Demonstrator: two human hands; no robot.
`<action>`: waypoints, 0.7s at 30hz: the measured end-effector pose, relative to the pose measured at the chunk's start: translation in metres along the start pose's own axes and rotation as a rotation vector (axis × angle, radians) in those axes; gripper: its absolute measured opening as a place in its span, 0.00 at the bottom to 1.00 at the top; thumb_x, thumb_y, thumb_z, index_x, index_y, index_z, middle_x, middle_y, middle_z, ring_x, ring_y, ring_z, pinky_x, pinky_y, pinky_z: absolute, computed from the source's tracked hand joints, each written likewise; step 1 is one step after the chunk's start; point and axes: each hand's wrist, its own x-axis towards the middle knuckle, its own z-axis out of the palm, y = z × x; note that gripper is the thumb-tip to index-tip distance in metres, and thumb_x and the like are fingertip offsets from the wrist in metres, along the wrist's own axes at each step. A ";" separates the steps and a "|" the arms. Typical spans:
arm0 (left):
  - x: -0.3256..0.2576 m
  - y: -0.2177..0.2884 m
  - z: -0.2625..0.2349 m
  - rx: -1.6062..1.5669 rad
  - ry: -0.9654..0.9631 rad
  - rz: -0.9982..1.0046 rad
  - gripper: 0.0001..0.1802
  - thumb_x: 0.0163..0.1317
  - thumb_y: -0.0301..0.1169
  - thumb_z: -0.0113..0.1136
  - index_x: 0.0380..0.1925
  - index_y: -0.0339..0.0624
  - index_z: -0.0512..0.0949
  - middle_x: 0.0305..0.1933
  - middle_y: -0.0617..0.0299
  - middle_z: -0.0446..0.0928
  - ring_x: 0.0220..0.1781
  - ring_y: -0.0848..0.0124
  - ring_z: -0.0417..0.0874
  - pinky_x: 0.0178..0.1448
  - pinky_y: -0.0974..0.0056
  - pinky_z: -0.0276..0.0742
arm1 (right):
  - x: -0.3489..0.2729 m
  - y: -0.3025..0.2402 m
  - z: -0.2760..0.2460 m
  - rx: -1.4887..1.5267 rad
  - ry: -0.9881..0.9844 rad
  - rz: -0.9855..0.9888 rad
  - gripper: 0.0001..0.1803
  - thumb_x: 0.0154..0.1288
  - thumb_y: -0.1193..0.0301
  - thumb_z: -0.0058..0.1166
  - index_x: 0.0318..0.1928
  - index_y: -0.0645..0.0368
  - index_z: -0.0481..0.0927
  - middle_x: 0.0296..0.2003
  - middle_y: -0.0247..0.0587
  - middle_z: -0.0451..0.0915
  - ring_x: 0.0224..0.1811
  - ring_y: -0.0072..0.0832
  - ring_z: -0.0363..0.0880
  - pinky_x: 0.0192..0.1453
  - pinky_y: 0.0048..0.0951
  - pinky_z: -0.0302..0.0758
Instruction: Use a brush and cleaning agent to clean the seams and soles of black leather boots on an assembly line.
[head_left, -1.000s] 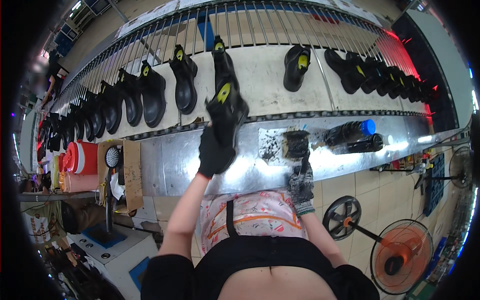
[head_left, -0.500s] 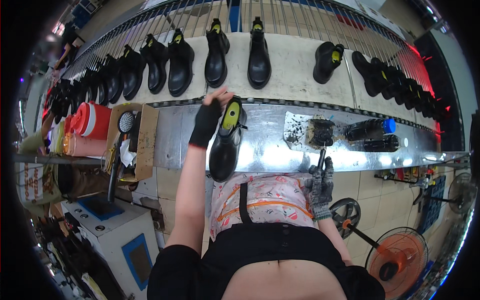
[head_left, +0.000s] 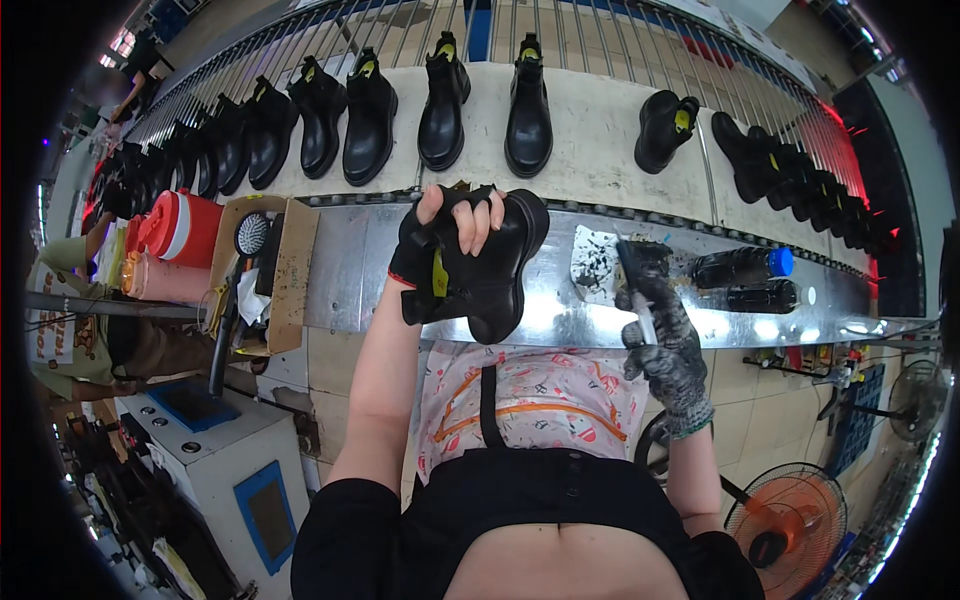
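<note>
My left hand (head_left: 472, 225), in a black fingerless glove, is wrapped round a black ankle boot (head_left: 500, 275). The boot is turned on its side over the metal bench, with its sole edge to the right and some yellow-green lining showing. In a grey, stained glove, my right hand (head_left: 672, 350) grips a slim brush-like tool (head_left: 645, 318) with a light handle and a dark head pointing up. Just beyond that hand sits a black-stained pad (head_left: 655, 258), partly hidden by it. A white sheet spattered with black (head_left: 594, 262) lies to the pad's left.
Black boots (head_left: 528, 125) stand along the pale conveyor (head_left: 590, 120) behind a chain. Two dark bottles (head_left: 735, 266) lie on the metal bench (head_left: 350, 250) at right. A cardboard box (head_left: 290, 270) and red jug (head_left: 185, 230) are at left; an orange fan (head_left: 790, 515) stands low right.
My left hand has turned the boot from upright, toe toward me, onto its side, and moved it slightly right. My right hand has risen with the brush-like tool toward the stained pad.
</note>
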 end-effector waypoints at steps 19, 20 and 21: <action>0.005 -0.005 0.012 0.085 -0.034 -0.016 0.40 0.69 0.60 0.27 0.06 0.45 0.67 0.12 0.65 0.67 0.37 0.67 0.68 0.65 0.59 0.53 | 0.033 -0.043 0.027 -1.222 -0.374 -0.501 0.31 0.51 0.79 0.48 0.59 0.48 0.73 0.53 0.45 0.75 0.53 0.43 0.74 0.54 0.36 0.74; 0.005 -0.005 0.012 0.084 -0.034 -0.018 0.40 0.69 0.60 0.27 0.06 0.45 0.67 0.12 0.65 0.67 0.37 0.67 0.68 0.65 0.59 0.53 | 0.034 -0.044 0.027 -1.214 -0.379 -0.548 0.30 0.52 0.78 0.50 0.58 0.48 0.73 0.53 0.44 0.75 0.52 0.43 0.75 0.54 0.36 0.74; 0.004 -0.005 0.011 0.080 -0.040 -0.018 0.40 0.68 0.60 0.27 0.06 0.45 0.67 0.12 0.65 0.67 0.37 0.67 0.68 0.65 0.60 0.53 | 0.034 -0.046 0.027 -1.214 -0.379 -0.546 0.30 0.52 0.78 0.50 0.58 0.48 0.73 0.53 0.44 0.75 0.52 0.43 0.75 0.54 0.36 0.74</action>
